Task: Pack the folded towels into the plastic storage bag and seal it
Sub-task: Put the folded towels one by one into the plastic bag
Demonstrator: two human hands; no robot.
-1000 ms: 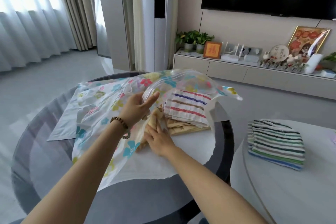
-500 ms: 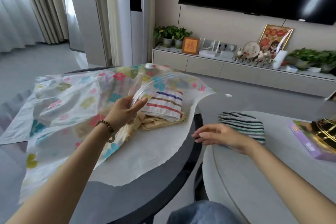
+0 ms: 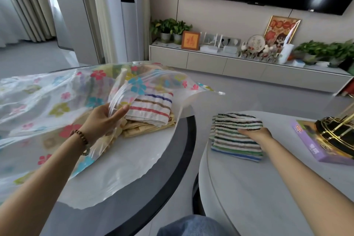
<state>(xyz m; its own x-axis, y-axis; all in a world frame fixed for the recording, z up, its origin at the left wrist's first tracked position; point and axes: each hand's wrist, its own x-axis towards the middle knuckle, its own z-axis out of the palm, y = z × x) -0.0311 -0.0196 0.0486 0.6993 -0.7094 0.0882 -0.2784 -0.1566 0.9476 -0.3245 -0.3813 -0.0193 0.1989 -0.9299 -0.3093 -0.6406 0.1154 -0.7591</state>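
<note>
Only partly visible, the right hand (image 3: 254,134) grips the green towel (image 3: 235,136), fingers tucked underneath; left hand (image 3: 103,119) pinches the bag (image 3: 57,101) rim.

Single head-worn view, forward and down, close over two tabletops (image 3: 239,188).

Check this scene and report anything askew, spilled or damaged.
Nothing stands out. The left hand holds the floral storage bag open over the towels inside; the right hand grips the green-striped towel stack, neatly folded on the white table.
</note>
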